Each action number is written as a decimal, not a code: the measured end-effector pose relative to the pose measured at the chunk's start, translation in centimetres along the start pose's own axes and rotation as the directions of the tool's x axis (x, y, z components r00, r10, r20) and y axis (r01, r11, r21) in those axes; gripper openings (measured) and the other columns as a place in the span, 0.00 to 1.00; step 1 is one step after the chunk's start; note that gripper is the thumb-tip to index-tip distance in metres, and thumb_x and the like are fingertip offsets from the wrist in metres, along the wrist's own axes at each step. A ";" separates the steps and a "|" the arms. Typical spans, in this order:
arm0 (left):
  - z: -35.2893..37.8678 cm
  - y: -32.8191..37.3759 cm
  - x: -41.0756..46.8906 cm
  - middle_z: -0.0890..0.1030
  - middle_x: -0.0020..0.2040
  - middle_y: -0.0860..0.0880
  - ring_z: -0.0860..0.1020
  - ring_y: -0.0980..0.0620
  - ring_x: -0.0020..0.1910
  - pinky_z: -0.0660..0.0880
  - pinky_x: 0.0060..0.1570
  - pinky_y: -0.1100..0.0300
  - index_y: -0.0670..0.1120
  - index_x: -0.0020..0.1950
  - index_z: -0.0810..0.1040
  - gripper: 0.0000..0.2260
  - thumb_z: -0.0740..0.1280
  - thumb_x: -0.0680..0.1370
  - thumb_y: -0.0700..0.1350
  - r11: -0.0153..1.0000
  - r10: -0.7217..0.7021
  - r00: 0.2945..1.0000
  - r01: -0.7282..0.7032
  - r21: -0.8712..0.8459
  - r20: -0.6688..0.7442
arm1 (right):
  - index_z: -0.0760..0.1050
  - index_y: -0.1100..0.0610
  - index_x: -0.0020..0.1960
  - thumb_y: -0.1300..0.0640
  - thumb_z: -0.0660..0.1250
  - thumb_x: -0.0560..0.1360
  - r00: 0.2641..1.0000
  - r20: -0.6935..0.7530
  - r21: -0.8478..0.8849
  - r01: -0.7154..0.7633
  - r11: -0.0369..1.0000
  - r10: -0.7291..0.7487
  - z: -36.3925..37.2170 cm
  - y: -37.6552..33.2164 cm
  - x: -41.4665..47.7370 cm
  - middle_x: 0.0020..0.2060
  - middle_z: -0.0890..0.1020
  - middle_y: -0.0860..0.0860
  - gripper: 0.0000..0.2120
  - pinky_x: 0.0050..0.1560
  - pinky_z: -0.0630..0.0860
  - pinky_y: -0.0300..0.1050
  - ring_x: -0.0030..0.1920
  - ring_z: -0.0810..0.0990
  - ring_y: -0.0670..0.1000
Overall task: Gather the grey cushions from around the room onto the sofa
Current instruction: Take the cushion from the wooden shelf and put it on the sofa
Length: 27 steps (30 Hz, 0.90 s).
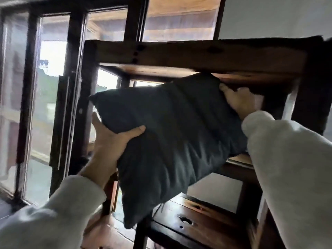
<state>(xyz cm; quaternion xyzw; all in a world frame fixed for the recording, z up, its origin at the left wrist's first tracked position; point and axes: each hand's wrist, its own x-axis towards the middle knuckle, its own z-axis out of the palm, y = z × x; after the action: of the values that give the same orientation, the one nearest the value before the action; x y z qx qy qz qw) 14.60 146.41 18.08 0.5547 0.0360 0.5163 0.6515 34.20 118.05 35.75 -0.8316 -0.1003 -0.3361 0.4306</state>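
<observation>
1. Head view: a person in pale long sleeves grips a dark grey cushion [168, 141] with both hands at a dark wooden shelf unit [197, 54] that stands beside a window [53, 87].
2. The left hand [109, 141] clasps the cushion's lower-left edge, thumb pressed across the front of the fabric and fingers hidden behind it.
3. The right hand [239, 101] is closed on the cushion's upper-right edge, its thumb against the fabric just beneath the unit's top board.
4. The cushion is tilted, its upper-right corner up under the top board and its lower corner hanging down in front of the shelf below.
5. Its upper part sits within the opening between the top board and the next shelf [239, 160]; whether it touches that shelf cannot be told.
6. A lower wooden shelf [194, 218], scarred with dark knots and holes, lies beneath the cushion's hanging corner.
7. The window has a dark frame, and bright daylight and blurred buildings show through its panes.
8. A plain pale wall [278, 17] fills the upper right behind the unit.
9. The picture is softened by motion blur, most strongly along the window frame.
</observation>
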 end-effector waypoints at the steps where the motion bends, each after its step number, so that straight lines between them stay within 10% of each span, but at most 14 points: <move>1: -1.7 0.8 0.7 0.78 0.68 0.53 0.80 0.51 0.64 0.79 0.64 0.45 0.56 0.78 0.60 0.62 0.89 0.49 0.53 0.999 0.000 1.000 -0.001 0.040 0.018 | 0.77 0.60 0.70 0.25 0.65 0.71 0.999 0.034 0.036 -0.039 0.999 0.037 -0.3 -0.8 -1.1 0.70 0.78 0.59 0.44 0.67 0.69 0.49 0.68 0.76 0.63; 4: -6.6 3.9 3.0 0.81 0.66 0.49 0.82 0.48 0.61 0.80 0.62 0.45 0.47 0.77 0.65 0.60 0.90 0.50 0.52 0.992 -0.006 0.996 -0.006 0.123 0.093 | 0.83 0.52 0.54 0.29 0.71 0.70 0.944 0.306 0.208 -0.193 0.959 0.123 -1.8 -2.8 -4.5 0.61 0.86 0.53 0.28 0.65 0.77 0.51 0.58 0.84 0.55; 8: -10.4 8.4 5.2 0.88 0.56 0.49 0.87 0.48 0.53 0.84 0.51 0.55 0.43 0.66 0.81 0.39 0.86 0.56 0.48 0.980 0.025 0.967 -0.073 0.184 0.253 | 0.84 0.49 0.61 0.28 0.75 0.66 0.847 0.525 0.295 -0.273 0.916 0.083 -4.4 -3.2 -9.3 0.54 0.89 0.51 0.32 0.59 0.82 0.51 0.53 0.89 0.53; 16: -7.5 11.8 3.6 0.87 0.58 0.50 0.86 0.50 0.55 0.84 0.48 0.56 0.46 0.68 0.81 0.36 0.85 0.60 0.47 0.995 0.100 0.889 -0.102 -0.020 0.447 | 0.85 0.56 0.58 0.36 0.86 0.55 0.981 0.157 0.575 -0.186 0.796 0.116 -13.8 -1.3 -15.1 0.49 0.90 0.51 0.39 0.57 0.84 0.53 0.49 0.89 0.53; 27: 9.7 12.7 -9.2 0.80 0.70 0.46 0.79 0.46 0.69 0.73 0.70 0.42 0.46 0.75 0.73 0.50 0.86 0.58 0.60 0.969 0.228 0.666 -0.085 -0.231 0.710 | 0.78 0.54 0.70 0.57 0.69 0.80 1.000 -0.005 0.586 -0.022 0.810 0.031 -38.4 9.2 -26.2 0.63 0.85 0.51 0.19 0.61 0.82 0.46 0.62 0.84 0.52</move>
<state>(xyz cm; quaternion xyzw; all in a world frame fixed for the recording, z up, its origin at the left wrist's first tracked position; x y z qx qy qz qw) 8.32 131.36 26.60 0.6550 -0.3214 0.3068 0.6112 0.51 85.58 28.32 -0.6574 -0.1844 -0.2890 0.6711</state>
